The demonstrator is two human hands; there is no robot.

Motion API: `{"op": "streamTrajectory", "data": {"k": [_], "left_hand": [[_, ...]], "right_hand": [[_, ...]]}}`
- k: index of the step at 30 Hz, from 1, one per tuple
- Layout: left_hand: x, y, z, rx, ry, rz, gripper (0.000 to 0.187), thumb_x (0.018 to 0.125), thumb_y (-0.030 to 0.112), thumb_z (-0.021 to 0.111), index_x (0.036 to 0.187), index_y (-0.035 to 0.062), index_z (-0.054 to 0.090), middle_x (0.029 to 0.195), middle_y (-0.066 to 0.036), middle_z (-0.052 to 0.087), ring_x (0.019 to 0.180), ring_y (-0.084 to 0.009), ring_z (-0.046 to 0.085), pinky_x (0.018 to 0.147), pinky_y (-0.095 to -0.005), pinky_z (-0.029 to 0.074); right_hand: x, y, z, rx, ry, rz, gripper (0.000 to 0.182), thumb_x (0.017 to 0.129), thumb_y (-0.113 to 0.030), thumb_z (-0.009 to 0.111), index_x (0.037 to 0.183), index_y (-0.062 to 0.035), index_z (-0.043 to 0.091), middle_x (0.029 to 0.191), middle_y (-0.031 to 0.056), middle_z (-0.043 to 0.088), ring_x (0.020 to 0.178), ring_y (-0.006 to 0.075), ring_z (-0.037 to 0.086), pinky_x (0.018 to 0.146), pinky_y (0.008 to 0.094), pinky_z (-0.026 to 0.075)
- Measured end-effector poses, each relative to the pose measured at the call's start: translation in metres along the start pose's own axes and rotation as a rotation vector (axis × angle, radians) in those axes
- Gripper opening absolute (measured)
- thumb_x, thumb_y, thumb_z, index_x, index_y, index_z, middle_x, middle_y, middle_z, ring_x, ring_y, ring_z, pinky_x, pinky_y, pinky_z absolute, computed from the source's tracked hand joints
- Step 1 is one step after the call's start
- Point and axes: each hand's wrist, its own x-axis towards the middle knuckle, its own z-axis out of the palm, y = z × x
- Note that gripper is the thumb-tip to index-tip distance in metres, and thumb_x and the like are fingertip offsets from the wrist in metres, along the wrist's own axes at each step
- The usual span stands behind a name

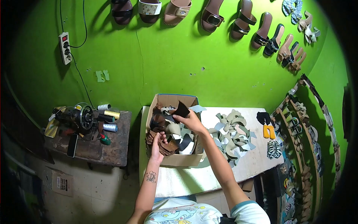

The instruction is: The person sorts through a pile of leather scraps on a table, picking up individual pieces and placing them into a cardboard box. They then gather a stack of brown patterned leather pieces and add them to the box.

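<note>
The person's right hand pinches a dark flat piece between thumb and fingers, raised over the cardboard box on the pale worktop. The left hand, its fingers loosely curled with nothing gripped, hovers at the box's near left, beside ruffled brown pieces; a heap of grey-green pieces lies right of the box.

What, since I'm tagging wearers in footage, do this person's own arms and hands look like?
The left hand and right hand are ungloved. The left forearm carries a dark line tattoo, apparently flowers; no marking shows on the right forearm. A short white sleeve with a teal edge covers the right upper arm; no left sleeve is in view.
</note>
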Motion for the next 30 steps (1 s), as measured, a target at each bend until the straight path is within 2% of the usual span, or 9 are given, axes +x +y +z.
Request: {"op": "streamTrajectory", "data": {"k": [6, 8, 10, 12, 16, 20, 22, 26, 30], "left_hand": [[-0.001, 0.001, 0.003, -0.006, -0.130, 0.096, 0.044, 0.090, 0.043, 0.039, 0.114, 0.0068, 0.048, 0.101, -0.001, 0.054, 0.084, -0.0108, 0.049, 0.077, -0.0218, 0.041], [0.001, 0.000, -0.001, -0.050, -0.104, 0.143, 0.044, 0.090, 0.043, 0.039, 0.115, 0.0079, 0.047, 0.103, 0.000, 0.053, 0.088, -0.0114, 0.049, 0.080, -0.0226, 0.040], [0.001, 0.005, -0.003, -0.013, 0.005, 0.153, 0.040, 0.091, 0.042, 0.039, 0.110, 0.0091, 0.051, 0.099, 0.001, 0.054, 0.091, -0.0108, 0.050, 0.082, -0.0236, 0.040], [0.002, 0.006, -0.008, -0.023, -0.019, 0.173, 0.038, 0.091, 0.041, 0.040, 0.109, 0.0090, 0.051, 0.100, 0.001, 0.054, 0.090, -0.0106, 0.051, 0.082, -0.0231, 0.041], [-0.001, 0.005, -0.003, -0.011, -0.025, 0.158, 0.038, 0.091, 0.040, 0.040, 0.110, 0.0089, 0.050, 0.100, 0.000, 0.054, 0.091, -0.0104, 0.051, 0.082, -0.0228, 0.041], [0.000, -0.002, 0.004, 0.093, -0.067, 0.161, 0.040, 0.092, 0.040, 0.038, 0.113, 0.0087, 0.049, 0.105, -0.001, 0.054, 0.097, -0.0117, 0.050, 0.084, -0.0258, 0.041], [-0.001, -0.003, 0.008, 0.145, -0.074, 0.165, 0.041, 0.092, 0.041, 0.037, 0.115, 0.0084, 0.048, 0.109, -0.002, 0.054, 0.100, -0.0129, 0.050, 0.087, -0.0273, 0.040], [-0.017, 0.002, 0.021, 0.139, -0.085, 0.059, 0.061, 0.086, 0.054, 0.039, 0.126, 0.0083, 0.040, 0.126, -0.005, 0.044, 0.114, -0.0202, 0.042, 0.099, -0.0342, 0.032], [-0.020, 0.008, 0.021, 0.197, 0.036, 0.030, 0.075, 0.080, 0.065, 0.037, 0.132, 0.0122, 0.031, 0.132, -0.006, 0.036, 0.120, -0.0217, 0.037, 0.098, -0.0387, 0.032]], "right_hand": [[-0.016, 0.003, 0.020, 0.424, -0.015, 0.450, 0.024, 0.080, -0.009, 0.061, 0.101, 0.0005, 0.054, 0.079, 0.0030, 0.058, 0.063, 0.0075, 0.054, 0.055, 0.0175, 0.044], [-0.022, 0.018, 0.014, 0.247, 0.036, 0.462, 0.037, 0.077, -0.011, 0.066, 0.109, -0.0028, 0.049, 0.082, 0.0021, 0.058, 0.065, 0.0052, 0.053, 0.057, 0.0190, 0.045], [-0.026, 0.011, 0.000, 0.018, 0.122, 0.294, 0.038, 0.075, -0.013, 0.068, 0.106, -0.0027, 0.051, 0.080, 0.0016, 0.059, 0.066, 0.0051, 0.053, 0.057, 0.0193, 0.043], [-0.027, 0.008, -0.020, 0.042, 0.198, 0.253, 0.018, 0.077, -0.009, 0.064, 0.094, -0.0017, 0.061, 0.081, -0.0014, 0.061, 0.071, 0.0046, 0.053, 0.065, 0.0212, 0.043], [-0.024, -0.020, -0.044, 0.054, 0.244, 0.034, 0.017, 0.079, -0.003, 0.059, 0.094, 0.0033, 0.059, 0.081, 0.0014, 0.061, 0.073, 0.0071, 0.053, 0.068, 0.0230, 0.043], [-0.017, -0.053, -0.033, -0.607, 0.059, -0.154, 0.032, 0.068, 0.003, 0.061, 0.100, 0.0004, 0.057, 0.084, 0.0187, 0.062, 0.080, 0.0292, 0.061, 0.071, 0.0343, 0.047], [-0.012, -0.057, -0.012, -0.758, -0.017, -0.006, 0.045, 0.067, 0.005, 0.059, 0.110, -0.0012, 0.049, 0.083, 0.0250, 0.059, 0.081, 0.0401, 0.057, 0.069, 0.0433, 0.046], [-0.001, -0.037, 0.043, -0.997, 0.062, -0.046, 0.054, 0.062, 0.006, 0.062, 0.112, -0.0017, 0.045, 0.075, 0.0223, 0.060, 0.076, 0.0369, 0.059, 0.065, 0.0406, 0.048], [-0.010, -0.037, 0.063, -0.559, -0.150, -0.082, 0.046, 0.070, 0.000, 0.060, 0.113, -0.0004, 0.043, 0.076, 0.0209, 0.062, 0.078, 0.0316, 0.062, 0.066, 0.0358, 0.050]]}}
